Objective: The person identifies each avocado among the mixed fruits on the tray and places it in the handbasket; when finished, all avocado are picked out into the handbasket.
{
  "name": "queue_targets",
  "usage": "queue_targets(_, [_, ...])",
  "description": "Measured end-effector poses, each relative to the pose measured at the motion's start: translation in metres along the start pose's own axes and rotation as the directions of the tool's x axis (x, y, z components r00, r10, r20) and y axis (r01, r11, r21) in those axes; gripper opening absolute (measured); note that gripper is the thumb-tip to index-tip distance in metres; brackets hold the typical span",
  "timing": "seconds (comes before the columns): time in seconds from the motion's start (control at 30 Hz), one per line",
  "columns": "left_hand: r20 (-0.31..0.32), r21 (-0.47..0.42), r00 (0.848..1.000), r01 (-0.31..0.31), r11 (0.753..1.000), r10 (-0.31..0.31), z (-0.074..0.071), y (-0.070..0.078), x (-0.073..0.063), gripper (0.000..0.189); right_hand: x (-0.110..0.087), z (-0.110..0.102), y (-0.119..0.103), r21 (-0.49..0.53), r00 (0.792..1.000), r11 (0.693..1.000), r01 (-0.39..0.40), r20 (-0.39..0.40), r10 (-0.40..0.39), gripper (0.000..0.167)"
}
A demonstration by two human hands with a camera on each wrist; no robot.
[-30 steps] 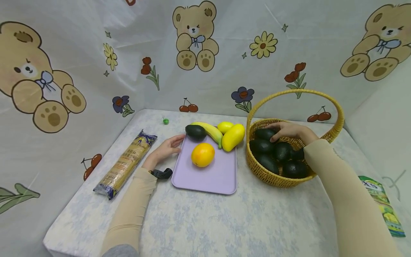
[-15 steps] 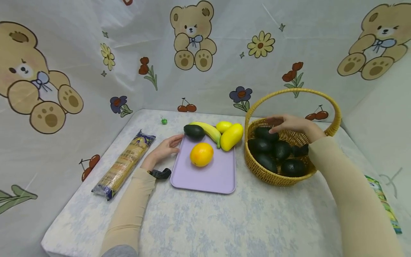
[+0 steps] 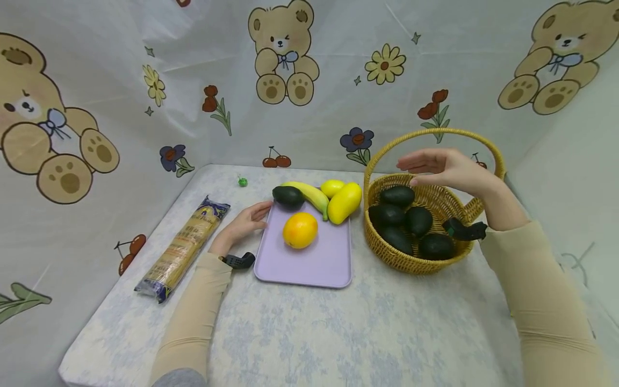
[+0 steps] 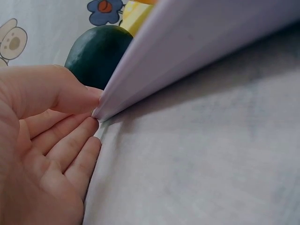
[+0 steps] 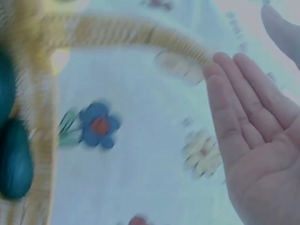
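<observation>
My left hand [image 3: 245, 221] holds the left edge of a lilac tray [image 3: 309, 266]; in the left wrist view the thumb meets the rim [image 4: 115, 101] just above the fingertips. On the tray lie an orange-yellow round fruit [image 3: 300, 230], a dark green avocado [image 3: 288, 197], a banana [image 3: 313, 196], a yellow mango [image 3: 345, 202] and a lemon [image 3: 332, 187]. With nothing in it, my right hand [image 3: 452, 171] hovers over a wicker basket [image 3: 401, 262], inside the arch of its handle. Several avocados [image 3: 418, 221] lie in the basket. The right wrist view shows those fingers extended.
A long pack of spaghetti [image 3: 186, 247] lies left of my left forearm. A small green object [image 3: 243, 182] sits at the back left of the table [image 3: 290, 333]. The tall basket handle [image 3: 435, 131] arches around my right hand. A bear-printed cloth [image 3: 329, 118] hangs behind.
My right hand has let go of an avocado in the basket and risen above it, its fingers straightening. My left hand stays at the tray edge. The head view has shifted slightly.
</observation>
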State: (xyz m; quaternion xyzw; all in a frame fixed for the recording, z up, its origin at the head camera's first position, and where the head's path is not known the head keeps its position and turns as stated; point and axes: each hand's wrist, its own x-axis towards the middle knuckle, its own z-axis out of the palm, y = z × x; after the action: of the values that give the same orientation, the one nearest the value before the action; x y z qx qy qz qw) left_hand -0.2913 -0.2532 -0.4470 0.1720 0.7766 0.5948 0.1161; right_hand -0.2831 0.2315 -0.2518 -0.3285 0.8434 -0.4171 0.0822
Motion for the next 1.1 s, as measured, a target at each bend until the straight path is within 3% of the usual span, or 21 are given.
queue_targets(0.07, [-0.009,0.003,1.0,0.01,1.0,-0.01,-0.001,0.001,-0.002,0.065,0.002,0.011,-0.012,0.062,0.994,0.992,0.107,-0.019,-0.106,0.043])
queue_targets(0.17, [-0.016,0.006,1.0,0.014,1.0,-0.014,-0.003,0.003,-0.003,0.065,0.011,0.032,-0.028,0.175,0.971,0.955,0.24,-0.063,-0.233,0.046])
queue_targets(0.27, [-0.016,0.013,1.0,0.015,1.0,-0.014,-0.004,0.003,-0.004,0.065,0.029,0.055,-0.039,0.251,0.953,0.919,0.304,-0.091,-0.29,0.05])
queue_targets(0.37, [-0.017,0.018,1.0,0.009,1.0,-0.009,-0.005,0.004,-0.003,0.065,0.052,0.077,-0.044,0.272,0.946,0.906,0.323,-0.105,-0.306,0.051])
queue_targets(0.57, [-0.015,0.02,1.0,-0.003,1.0,0.003,-0.004,0.002,0.0,0.065,0.102,0.123,-0.034,0.296,0.96,0.914,0.278,-0.105,-0.258,0.053])
queue_targets(0.8, [-0.017,0.02,1.0,0.011,1.0,-0.011,-0.002,0.002,0.002,0.065,0.145,0.172,-0.007,0.331,0.992,0.935,0.123,-0.041,-0.116,0.059])
queue_targets(0.93, [-0.013,0.021,1.0,-0.001,1.0,0.001,-0.002,0.002,0.001,0.065,0.169,0.19,0.009,0.308,0.999,0.95,0.045,-0.002,-0.046,0.063])
queue_targets(1.1, [-0.015,0.018,1.0,-0.005,1.0,0.006,0.0,0.002,0.0,0.064,0.186,0.202,0.027,0.209,0.999,0.977,-0.04,0.026,0.035,0.065])
